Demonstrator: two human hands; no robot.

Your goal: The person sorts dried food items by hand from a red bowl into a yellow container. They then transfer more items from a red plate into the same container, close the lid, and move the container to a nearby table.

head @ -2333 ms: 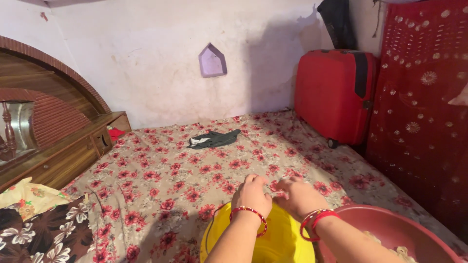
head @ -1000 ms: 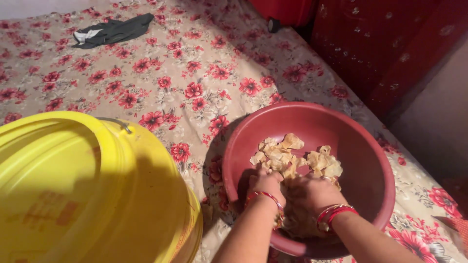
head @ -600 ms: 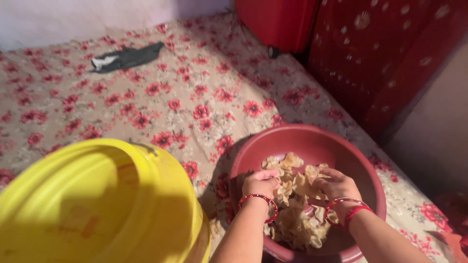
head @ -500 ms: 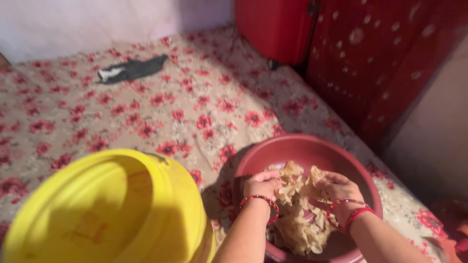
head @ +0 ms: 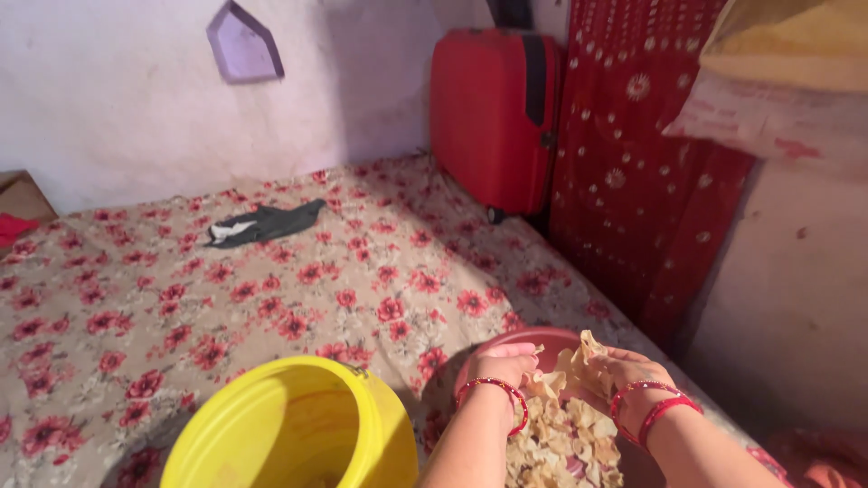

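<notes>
Compared with half a second earlier, both hands have risen from deep inside the maroon bowl (head: 470, 357) to its far rim, and the head camera has tilted up so that more of the wall and the red suitcase (head: 493, 117) shows. Head view: the left hand (head: 500, 366) and the right hand (head: 624, 372) are cupped toward each other, and between them they clasp a bunch of pale dried chips (head: 568, 369), raised just above the heap that fills the bowl. The left fingers are curled around the near side of the bunch, the right fingers around its far side; each wrist carries red bangles. The remaining loose chips (head: 561, 447) lie in the bowl directly below the hands. The bowl is the landmark for all positions. Just beside the bowl on its left stands an open yellow bucket (head: 289, 425); whether it touches the bowl cannot be told. Bowl and bucket rest on a floral bedsheet (head: 271, 298) with red flowers on a beige ground. Well beyond the bowl and to its left lies a dark garment (head: 262, 221), flat on the sheet. Straight beyond the bowl the red suitcase stands upright against the wall. To the right of the bowl hangs a red embroidered cloth (head: 633, 181).
</notes>
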